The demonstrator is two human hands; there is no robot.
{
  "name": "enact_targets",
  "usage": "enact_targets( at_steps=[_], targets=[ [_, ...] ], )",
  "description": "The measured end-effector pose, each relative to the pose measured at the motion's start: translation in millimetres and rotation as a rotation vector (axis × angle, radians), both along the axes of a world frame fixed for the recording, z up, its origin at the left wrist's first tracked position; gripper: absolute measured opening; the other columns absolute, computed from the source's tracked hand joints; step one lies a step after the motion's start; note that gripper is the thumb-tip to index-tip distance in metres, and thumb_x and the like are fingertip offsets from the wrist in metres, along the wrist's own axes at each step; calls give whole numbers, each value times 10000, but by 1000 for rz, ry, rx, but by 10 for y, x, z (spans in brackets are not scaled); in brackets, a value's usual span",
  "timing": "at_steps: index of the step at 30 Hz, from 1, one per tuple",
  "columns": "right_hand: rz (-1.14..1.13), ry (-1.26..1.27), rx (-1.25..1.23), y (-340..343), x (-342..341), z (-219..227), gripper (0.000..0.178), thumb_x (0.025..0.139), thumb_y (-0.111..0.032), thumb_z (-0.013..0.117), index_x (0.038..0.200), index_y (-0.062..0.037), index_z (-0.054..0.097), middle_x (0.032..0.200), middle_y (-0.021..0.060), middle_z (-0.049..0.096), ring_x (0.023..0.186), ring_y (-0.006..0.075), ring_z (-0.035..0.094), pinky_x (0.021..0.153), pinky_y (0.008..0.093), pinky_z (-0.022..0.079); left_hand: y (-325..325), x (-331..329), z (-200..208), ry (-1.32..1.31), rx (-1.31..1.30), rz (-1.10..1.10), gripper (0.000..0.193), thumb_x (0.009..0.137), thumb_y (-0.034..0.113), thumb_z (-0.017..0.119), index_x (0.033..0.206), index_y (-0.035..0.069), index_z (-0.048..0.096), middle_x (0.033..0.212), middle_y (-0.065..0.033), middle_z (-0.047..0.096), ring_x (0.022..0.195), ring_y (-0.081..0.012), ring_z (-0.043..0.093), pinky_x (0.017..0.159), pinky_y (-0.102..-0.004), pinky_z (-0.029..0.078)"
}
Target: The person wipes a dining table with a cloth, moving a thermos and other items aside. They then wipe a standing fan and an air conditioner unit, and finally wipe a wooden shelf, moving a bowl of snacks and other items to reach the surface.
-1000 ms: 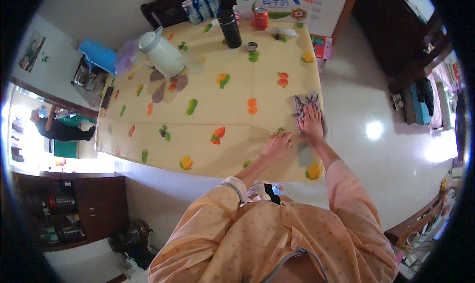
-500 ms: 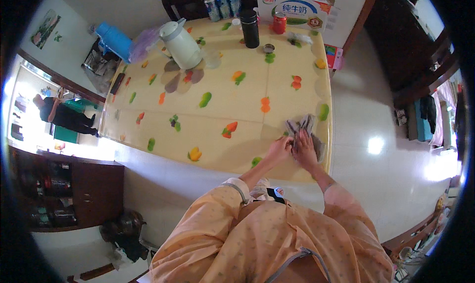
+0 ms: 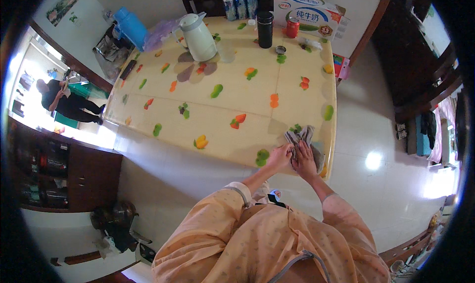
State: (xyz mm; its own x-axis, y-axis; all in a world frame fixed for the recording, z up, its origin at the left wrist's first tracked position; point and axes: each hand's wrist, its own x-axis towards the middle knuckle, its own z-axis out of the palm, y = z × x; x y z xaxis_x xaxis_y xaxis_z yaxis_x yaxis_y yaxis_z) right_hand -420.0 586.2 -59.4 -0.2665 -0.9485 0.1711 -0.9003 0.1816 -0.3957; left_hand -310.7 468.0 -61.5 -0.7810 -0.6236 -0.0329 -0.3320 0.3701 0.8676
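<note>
A grey cloth [image 3: 308,133] lies bunched on the near right corner of the table [image 3: 222,139], which has a cream cover printed with fruit. My right hand [image 3: 305,160] rests flat on the cloth with its fingers stretched forward, pressing it down. Close beside it, my left hand [image 3: 281,155] is closed at the cloth's left edge, its fingertips partly hidden where they meet the fabric. Part of the cloth shows to the right of my right hand, near the table's edge.
Toward the back stand a pale thermos jug [image 3: 199,40], a black tumbler [image 3: 265,31], a red can [image 3: 292,27], several blue-silver cans [image 3: 240,7] and a carton [image 3: 308,13]. A blue flask [image 3: 131,28] is at the far left. Another person [image 3: 69,100] stands beyond the doorway.
The cloth and both hands have slid a little nearer to the table's front edge, uncovering a printed grape bunch. My view has shifted slightly.
</note>
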Motion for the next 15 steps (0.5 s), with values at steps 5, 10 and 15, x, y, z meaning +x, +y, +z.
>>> enact_targets(
  at_steps=[5,10,15],
  targets=[
    [17,-47,-210,-14,6,-103,528,755,-183,607,1234,-24,454,1271,190,418,1229,367,350,1026,457,291,77,13,20,-85,14,-25,307,791,133,555,1095,97,560,886,-144,647,779,-275,627,677,-379,495],
    [-137,-957,-193,39,117,-168,472,765,-188,582,1194,-10,498,1264,181,437,1215,323,387,1023,385,307,-152,-59,86,-145,-34,-163,329,805,177,564,1130,131,536,833,-123,638,736,-259,623,664,-377,491],
    [-127,-534,-191,407,226,99,366,858,-263,489,1164,-65,527,1236,42,512,1099,167,484,887,376,412,-370,-359,239,-84,159,-194,310,820,149,569,1126,104,548,793,-75,633,690,-169,609,630,-319,490]
  ],
)
